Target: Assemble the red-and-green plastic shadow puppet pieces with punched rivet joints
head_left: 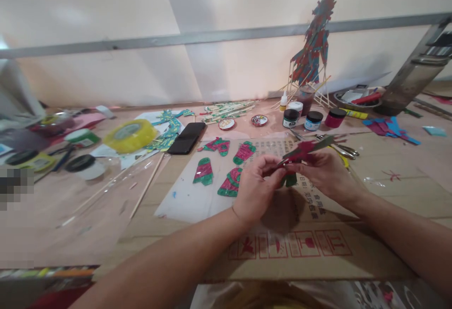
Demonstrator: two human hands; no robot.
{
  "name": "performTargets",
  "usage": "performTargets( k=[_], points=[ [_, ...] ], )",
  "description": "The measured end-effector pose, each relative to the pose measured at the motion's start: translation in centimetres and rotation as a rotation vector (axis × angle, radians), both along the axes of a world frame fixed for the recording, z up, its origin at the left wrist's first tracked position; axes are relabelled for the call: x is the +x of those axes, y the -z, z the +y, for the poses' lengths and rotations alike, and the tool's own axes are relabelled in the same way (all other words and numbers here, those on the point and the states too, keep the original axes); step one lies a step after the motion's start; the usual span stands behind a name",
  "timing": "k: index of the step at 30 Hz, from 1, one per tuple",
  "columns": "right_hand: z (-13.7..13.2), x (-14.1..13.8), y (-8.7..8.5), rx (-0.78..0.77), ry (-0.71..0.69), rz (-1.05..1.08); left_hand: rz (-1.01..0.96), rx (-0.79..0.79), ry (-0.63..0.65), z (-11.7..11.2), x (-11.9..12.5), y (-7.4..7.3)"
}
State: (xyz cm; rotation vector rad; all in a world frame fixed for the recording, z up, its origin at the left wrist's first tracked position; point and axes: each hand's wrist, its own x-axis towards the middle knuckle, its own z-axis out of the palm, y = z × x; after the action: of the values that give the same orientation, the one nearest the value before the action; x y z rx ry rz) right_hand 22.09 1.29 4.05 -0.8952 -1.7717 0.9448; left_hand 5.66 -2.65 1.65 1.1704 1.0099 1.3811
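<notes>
My left hand (256,189) and my right hand (328,175) are close together above a cardboard sheet (197,248). Between them they pinch a red and dark green painted cut-out (303,151), its upper part angled to the right. Fingers cover part of it. Left of my left hand, a translucent plastic sheet (176,208) bears several flat red-and-green painted pieces: a banded one (203,171), an upright one (244,152), an angular one (217,146) and one partly behind my hand (229,183).
A black phone (187,138) and a yellow tape roll (130,136) lie to the left. Paint jars (312,121), a glue bottle (283,101) and a feathery painted figure (312,41) on sticks stand behind. Metal tools (341,148) lie behind my right hand; a tall bottle (411,83) leans right.
</notes>
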Motion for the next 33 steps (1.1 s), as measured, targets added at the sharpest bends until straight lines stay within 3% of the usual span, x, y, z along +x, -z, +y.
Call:
performTargets(
  k=[4,8,14,22,33],
  points=[
    [-0.3,1.4,-1.5,0.497,-0.100,-0.146,0.290,0.315,-0.041,-0.8,-0.6,-0.5],
    [-0.7,1.9,-1.9,0.703,-0.147,-0.213,0.413,0.518,-0.016,-1.1,-1.1,-0.8],
    [-0.5,1.3,-1.6,0.817,-0.147,-0.164,0.496,0.707,-0.085,-0.6,-1.5,-0.7],
    [-0.2,1.7,-1.9,0.827,-0.187,-0.204,0.565,0.598,-0.021,-0.4,-1.9,-1.3],
    [-0.2,1.5,-1.2,0.763,-0.200,-0.159,0.433,0.451,0.066,-0.1,-1.9,-1.4]
  ],
)
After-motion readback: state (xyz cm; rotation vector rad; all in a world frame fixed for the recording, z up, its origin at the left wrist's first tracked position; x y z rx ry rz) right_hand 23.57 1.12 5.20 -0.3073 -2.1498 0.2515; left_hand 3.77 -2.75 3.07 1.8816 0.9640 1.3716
